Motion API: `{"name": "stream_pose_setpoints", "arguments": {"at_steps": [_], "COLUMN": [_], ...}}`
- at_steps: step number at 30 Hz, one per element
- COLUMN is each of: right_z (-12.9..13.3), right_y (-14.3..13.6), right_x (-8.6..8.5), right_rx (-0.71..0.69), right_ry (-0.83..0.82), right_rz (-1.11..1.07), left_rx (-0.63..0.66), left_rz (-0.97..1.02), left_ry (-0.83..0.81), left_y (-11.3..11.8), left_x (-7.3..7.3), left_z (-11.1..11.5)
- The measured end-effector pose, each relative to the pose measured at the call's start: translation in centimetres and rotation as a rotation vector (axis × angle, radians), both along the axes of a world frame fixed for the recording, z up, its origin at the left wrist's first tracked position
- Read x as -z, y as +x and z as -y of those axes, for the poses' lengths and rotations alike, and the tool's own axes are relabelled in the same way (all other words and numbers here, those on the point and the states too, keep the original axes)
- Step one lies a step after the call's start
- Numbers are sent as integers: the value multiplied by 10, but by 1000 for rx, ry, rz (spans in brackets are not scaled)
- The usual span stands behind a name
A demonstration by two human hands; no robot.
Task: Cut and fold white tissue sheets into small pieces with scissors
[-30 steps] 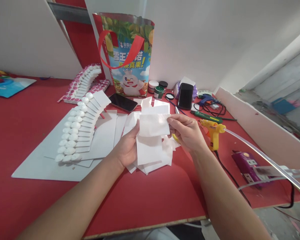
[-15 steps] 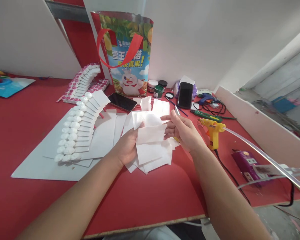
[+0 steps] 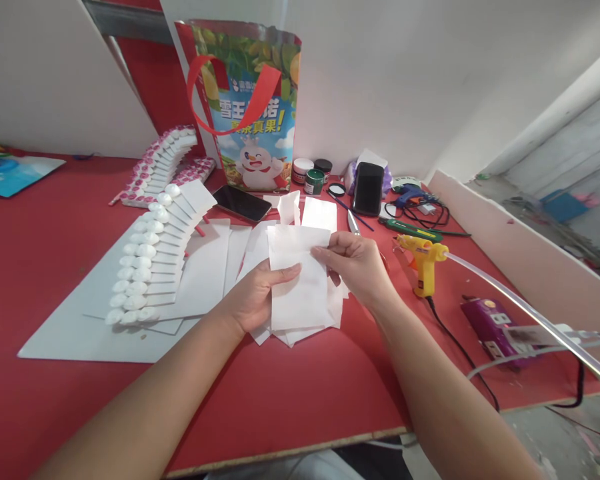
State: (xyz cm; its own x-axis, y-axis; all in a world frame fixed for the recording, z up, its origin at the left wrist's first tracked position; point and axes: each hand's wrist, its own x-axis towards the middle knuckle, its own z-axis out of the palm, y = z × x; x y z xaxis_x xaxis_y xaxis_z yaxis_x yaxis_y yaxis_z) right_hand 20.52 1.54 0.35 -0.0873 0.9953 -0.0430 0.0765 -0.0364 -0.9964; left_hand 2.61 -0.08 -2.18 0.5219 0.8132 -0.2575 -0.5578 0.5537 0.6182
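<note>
Between my hands is a white paper sheet (image 3: 300, 300), upright and facing me. My left hand (image 3: 255, 293) grips its left edge, thumb on the front. My right hand (image 3: 353, 263) pinches the upper right edge between thumb and fingers. More loose white papers (image 3: 334, 310) lie beneath and behind it. To the left, a curved stepped piece of white card strips (image 3: 167, 257) carries white oval pads along its outer edge. It rests on white sheets and a large white board (image 3: 70, 320).
Behind stand a printed bag (image 3: 255, 113), a black phone (image 3: 243, 203), paint jars (image 3: 314, 181) and a dark case (image 3: 369, 189). Scissors (image 3: 353, 223), a green cutter (image 3: 410, 230), a yellow glue gun (image 3: 424, 263) with cord and a purple power block (image 3: 487, 327) lie right.
The folded paper in my hands is now opened out into a taller sheet. My right hand has gone from spread fingers to a pinch on its edge. The view has shifted slightly.
</note>
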Motion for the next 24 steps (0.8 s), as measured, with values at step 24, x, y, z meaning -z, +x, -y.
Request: {"name": "stream_pose_setpoints", "arguments": {"at_steps": [24], "right_z": [-46], "right_y": [-26], "right_x": [3], "right_rx": [-80], "right_ry": [323], "right_rz": [768], "left_rx": [-122], "left_rz": [-45], "left_ry": [-341], "left_y": [-2], "left_x": [-11], "left_z": [-11]}}
